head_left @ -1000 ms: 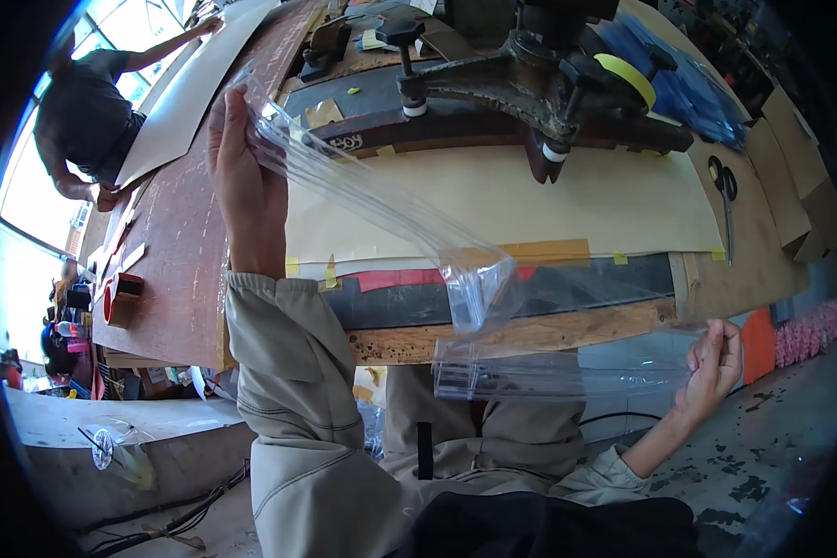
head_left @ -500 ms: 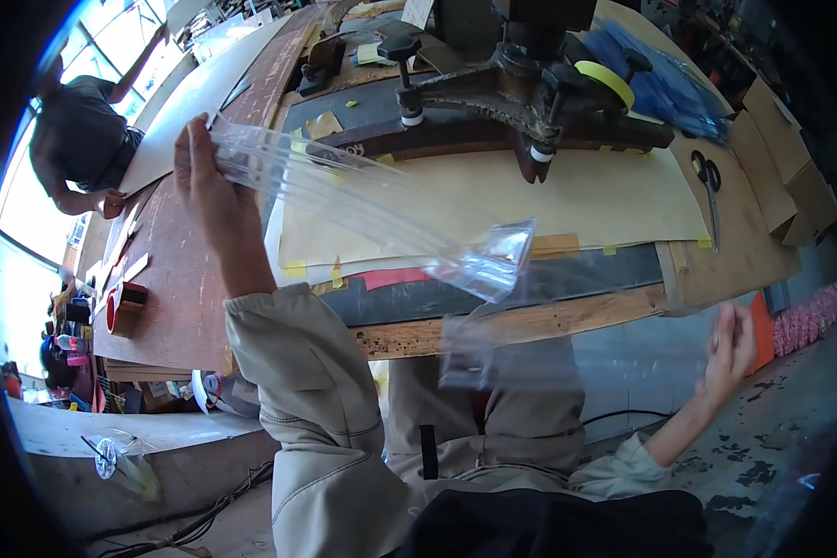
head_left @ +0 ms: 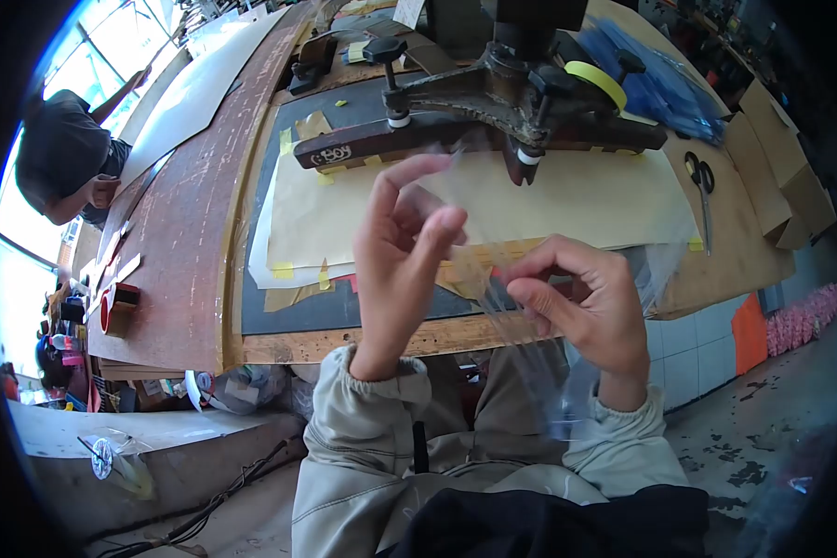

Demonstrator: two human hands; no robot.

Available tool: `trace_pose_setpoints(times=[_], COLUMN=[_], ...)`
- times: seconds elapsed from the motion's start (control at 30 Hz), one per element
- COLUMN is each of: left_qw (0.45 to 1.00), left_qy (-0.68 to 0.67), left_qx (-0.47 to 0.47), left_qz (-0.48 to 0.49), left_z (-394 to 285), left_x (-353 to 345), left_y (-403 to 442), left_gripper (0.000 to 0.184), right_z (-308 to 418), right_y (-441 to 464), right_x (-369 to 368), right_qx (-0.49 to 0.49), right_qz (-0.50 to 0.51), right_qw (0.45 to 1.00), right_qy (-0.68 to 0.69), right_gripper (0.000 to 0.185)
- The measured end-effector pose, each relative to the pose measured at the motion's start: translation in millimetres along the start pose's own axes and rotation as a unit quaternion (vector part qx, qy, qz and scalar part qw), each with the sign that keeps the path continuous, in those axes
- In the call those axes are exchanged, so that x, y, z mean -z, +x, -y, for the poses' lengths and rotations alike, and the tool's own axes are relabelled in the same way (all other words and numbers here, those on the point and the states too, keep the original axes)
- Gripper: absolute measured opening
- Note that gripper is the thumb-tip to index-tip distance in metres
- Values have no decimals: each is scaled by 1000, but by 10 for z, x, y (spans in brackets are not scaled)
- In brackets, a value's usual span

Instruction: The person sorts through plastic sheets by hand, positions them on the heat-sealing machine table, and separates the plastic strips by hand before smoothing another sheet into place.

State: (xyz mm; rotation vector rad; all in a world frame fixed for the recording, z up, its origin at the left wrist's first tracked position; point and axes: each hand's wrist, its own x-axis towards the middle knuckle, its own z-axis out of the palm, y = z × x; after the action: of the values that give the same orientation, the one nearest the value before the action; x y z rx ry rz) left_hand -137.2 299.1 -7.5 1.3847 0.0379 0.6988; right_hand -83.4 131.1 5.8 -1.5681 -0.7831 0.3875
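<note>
Thin clear plastic film [head_left: 528, 358], see-through and in folded strips, hangs in front of me over the bench edge. My right hand [head_left: 581, 307] pinches it between thumb and fingers. Part of the film [head_left: 662, 268] spreads out to the right of that hand. My left hand [head_left: 405, 246] is raised to the left, its index finger and thumb curved and apart. The index fingertip is close to the film's upper end; whether it touches is hard to see. Behind both hands lies a cream sheet [head_left: 381, 209] taped to the bench, below a dark press bar [head_left: 381, 141].
A heavy metal press bracket [head_left: 474, 93] stands over the bench, with a yellow tape roll [head_left: 597, 86] on it. Scissors [head_left: 703, 191], blue plastic sheets [head_left: 651, 79] and a cardboard box [head_left: 779, 167] are at right. A person [head_left: 70, 153] bends over the left table.
My hands were far apart, each with clear plastic; they have come together before the bench. The left hand moved right and the right hand moved up and left. The other person has bent lower.
</note>
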Motion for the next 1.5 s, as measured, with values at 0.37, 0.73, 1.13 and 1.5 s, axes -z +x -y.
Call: trace_pose_setpoints(times=[0.37,0.73,1.13,1.5], left_qw=[989,936,986,980], left_qy=[-53,-277,67,-41], left_qx=[103,193,58,132], left_qz=[95,-98,140,147], left_z=[218,530,325,444], left_x=[-2,-236,18,-39], left_y=[-462,-622,-484,-596], left_gripper=[18,28,18,29], right_z=[-339,-659,-654,-668], right_y=[30,68,-41,-58], right_x=[-321,-615,-435,-557], right_qx=[53,-9,26,-15], right_qz=[22,-67,-38,-111], right_qw=[980,894,935,898], right_qy=[190,444,351,426], right_gripper=[17,24,32,39])
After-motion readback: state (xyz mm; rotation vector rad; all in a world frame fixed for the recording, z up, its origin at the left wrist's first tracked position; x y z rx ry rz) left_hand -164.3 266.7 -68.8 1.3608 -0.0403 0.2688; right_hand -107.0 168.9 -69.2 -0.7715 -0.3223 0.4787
